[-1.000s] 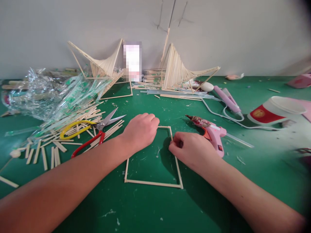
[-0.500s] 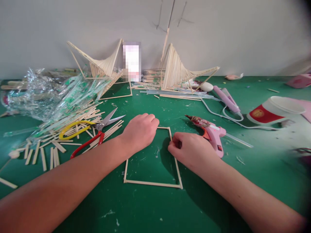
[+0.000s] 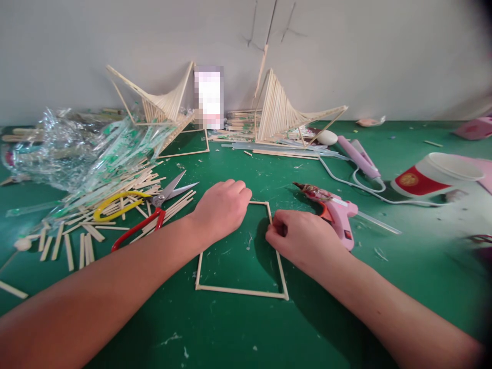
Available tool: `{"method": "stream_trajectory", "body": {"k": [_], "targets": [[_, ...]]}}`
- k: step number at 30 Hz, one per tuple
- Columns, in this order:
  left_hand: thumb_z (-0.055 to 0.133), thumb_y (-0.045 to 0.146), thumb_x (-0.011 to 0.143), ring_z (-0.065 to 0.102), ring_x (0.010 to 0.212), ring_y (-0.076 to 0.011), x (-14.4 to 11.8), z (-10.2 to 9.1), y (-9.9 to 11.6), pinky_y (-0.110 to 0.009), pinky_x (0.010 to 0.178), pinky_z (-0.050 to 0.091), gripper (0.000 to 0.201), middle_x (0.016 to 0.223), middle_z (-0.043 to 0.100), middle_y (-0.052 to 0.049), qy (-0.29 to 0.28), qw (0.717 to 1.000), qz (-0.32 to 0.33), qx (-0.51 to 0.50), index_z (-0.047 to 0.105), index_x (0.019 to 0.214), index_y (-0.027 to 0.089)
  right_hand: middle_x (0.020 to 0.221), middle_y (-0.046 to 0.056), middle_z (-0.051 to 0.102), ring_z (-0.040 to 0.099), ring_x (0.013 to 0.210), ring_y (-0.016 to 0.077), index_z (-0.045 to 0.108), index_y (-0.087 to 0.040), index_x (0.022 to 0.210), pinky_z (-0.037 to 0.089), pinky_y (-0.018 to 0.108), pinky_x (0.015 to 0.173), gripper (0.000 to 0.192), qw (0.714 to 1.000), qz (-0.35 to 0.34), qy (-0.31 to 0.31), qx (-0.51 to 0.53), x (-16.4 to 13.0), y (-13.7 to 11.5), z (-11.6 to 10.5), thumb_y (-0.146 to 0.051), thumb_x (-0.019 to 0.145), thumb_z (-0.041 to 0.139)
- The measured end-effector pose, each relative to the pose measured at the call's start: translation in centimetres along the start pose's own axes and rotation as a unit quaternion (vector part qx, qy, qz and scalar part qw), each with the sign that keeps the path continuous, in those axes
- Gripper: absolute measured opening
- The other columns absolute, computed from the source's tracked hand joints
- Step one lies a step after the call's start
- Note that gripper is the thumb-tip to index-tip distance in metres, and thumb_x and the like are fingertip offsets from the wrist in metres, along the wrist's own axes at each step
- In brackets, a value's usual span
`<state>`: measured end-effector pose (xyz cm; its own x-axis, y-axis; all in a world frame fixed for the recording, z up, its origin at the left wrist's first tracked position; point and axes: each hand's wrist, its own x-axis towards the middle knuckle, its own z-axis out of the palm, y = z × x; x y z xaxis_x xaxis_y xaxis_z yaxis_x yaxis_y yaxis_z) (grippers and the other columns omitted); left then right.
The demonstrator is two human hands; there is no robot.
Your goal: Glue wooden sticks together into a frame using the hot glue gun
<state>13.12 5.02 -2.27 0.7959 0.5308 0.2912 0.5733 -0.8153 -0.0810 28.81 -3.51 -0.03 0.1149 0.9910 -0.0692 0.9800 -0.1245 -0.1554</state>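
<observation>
One stick frame lies partly beneath left hand and right hand.

Both forearms angle inward, hands apart with fingers curled.

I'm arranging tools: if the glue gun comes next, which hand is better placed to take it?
Likely the right hand: it is at the wooden stick frame but beside the hot glue gun; the left hand, across the frame, is farther off.
</observation>
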Motion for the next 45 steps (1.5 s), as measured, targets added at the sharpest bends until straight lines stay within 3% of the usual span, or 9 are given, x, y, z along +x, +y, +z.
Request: {"method": "stream_trajectory", "body": {"k": [28,37,45], "targets": [[0.044,0.019,0.094,0.057,0.079,-0.0225,0.1,-0.1,0.1,-0.034,0.068,0.044,0.024,0.083,0.062,-0.009,0.0,1.0,-0.004,-0.014,0.063,0.081,0.012,0.061,0.001,0.065,0.054,0.056,0.0158,0.053,-0.022,0.059,0.026,0.028,0.051,0.023,1.0,-0.021,0.003,-0.012,-0.1,0.5,0.0,-0.025,0.08,0.045],[0.047,0.018,0.092,0.058,0.082,-0.0232,-0.1,-0.2,0.1,-0.035,0.071,0.046,0.02,0.086,0.063,-0.009,-0.006,1.0,0.001,-0.02,0.065,0.088,0.012,0.071,0.0,0.069,0.058,0.063,0.0179,0.061,-0.023,0.072,0.031,0.029,0.053,0.022,1.0,-0.01,0.025,0.007,0.1,1.0,-0.4,-0.035,0.085,0.049],[0.049,0.016,0.09,0.059,0.084,-0.0239,-0.1,0.1,0.0,-0.036,0.073,0.048,0.018,0.088,0.065,-0.01,0.004,0.999,0.014,-0.035,0.067,0.091,0.012,0.07,0.0,0.068,0.058,0.063,0.0183,0.062,-0.024,0.072,0.033,0.029,0.053,0.024,0.999,-0.013,0.027,0.019,0.1,1.4,0.0,-0.04,0.086,0.049]]}}
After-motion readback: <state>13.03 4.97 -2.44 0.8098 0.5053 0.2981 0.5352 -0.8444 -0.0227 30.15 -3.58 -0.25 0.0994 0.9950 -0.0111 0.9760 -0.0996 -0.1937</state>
